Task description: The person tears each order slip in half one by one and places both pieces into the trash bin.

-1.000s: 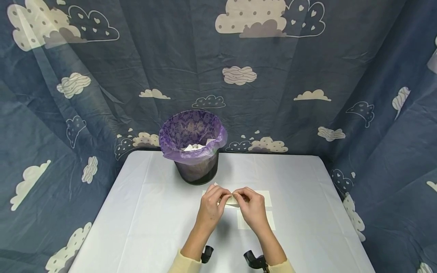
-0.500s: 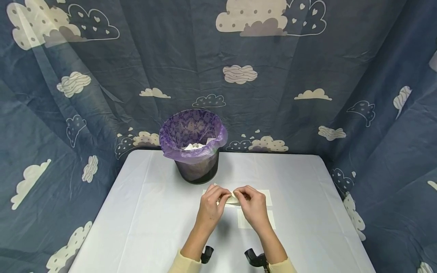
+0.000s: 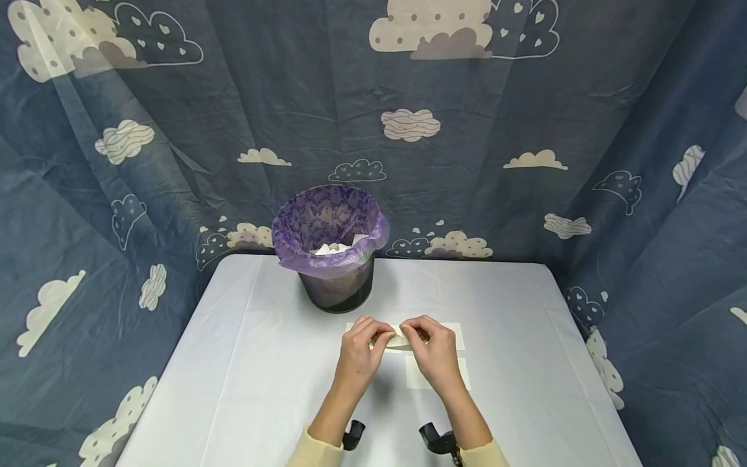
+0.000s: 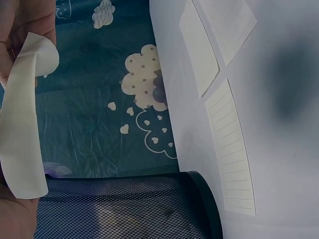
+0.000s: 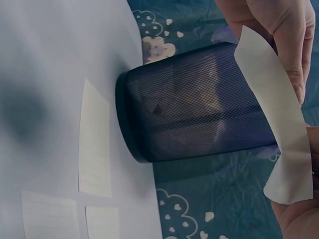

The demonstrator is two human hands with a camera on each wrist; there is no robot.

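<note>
A pale strip of paper is held above the table between both hands. My left hand pinches one end with thumb and fingers, while my right hand pinches it close by. Only a small gap separates the fingertips in the head view. Seen from the left wrist, the paper strip hangs bent, with a fold near one end. The right wrist view shows the strip's plain side, twisted near the lower hand. Beneath the hands, pieces of lined paper lie on the table.
A black mesh bin with a purple liner stands on the white table behind the hands, with white paper scraps inside. Another lined piece lies nearer the right forearm. Blue cloud-patterned cloth hangs around the table.
The fingertips of my two hands have drawn slightly apart, the right hand shifting a little to the right. More of the paper strip shows between them.
</note>
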